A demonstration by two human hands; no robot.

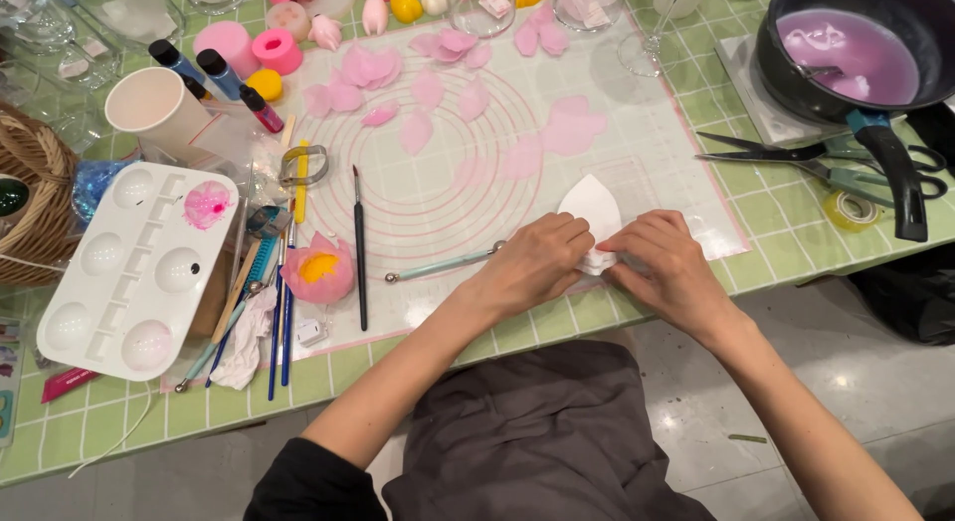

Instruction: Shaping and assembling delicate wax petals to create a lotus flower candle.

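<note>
From my feed I see both hands meeting near the front edge of the green tiled bench point(776, 244), on the translucent silicone work mat point(657, 133) with its pink ring markings. My left hand point(532, 265) has its fingers curled closed onto the lower left edge of a white petal-shaped piece point(589, 205), and my right hand point(668, 267) pinches the same piece from the right, fingers closed on its lower edge; the pointed top of the piece sticks out at twelve o'clock from the hands. Just at nine o'clock from the left hand lies a pale green ball-tipped modelling tool point(443, 265), its near end touching or almost touching the knuckles; I cannot tell which. Further toward nine o'clock lie a thin black paintbrush point(359, 247) and a finished pink flower with a yellow centre point(319, 269). Loose pink petals point(438, 88) are scattered at eleven to twelve o'clock on the mat. At two o'clock sits a dark saucepan point(796, 83) holding pale purple liquid, with scissors point(811, 163) near its handle. A white paint palette point(134, 267) rests far out at nine o'clock.
</note>
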